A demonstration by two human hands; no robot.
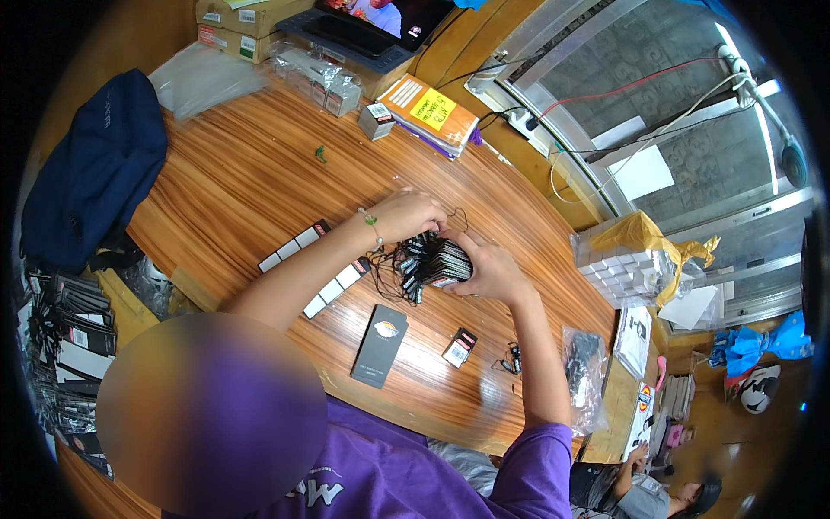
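A thick bundle of hang tags (450, 262) with black strings is held just above or on the wooden table. My right hand (491, 266) wraps round its right side, thumb and fingers closed on it. My left hand (413, 214) is closed at the bundle's far edge, fingertips pinched among the black strings (406, 264); a thin loop sticks out beside them. Strips of white labels (339, 287) lie under and beside my left forearm. Nearer me are a dark grey tag (380, 346), a small black-and-white tag (460, 348) and a loose black string (513, 358).
Along the far side stand a small box (376, 121), an orange notebook (437, 108) and plastic-wrapped boxes (324, 86). A navy bag (99, 160) lies at left above many stringed tags (82, 337). White boxes (618, 268) and a plastic bag (586, 381) are at right; another person (640, 493) sits beyond.
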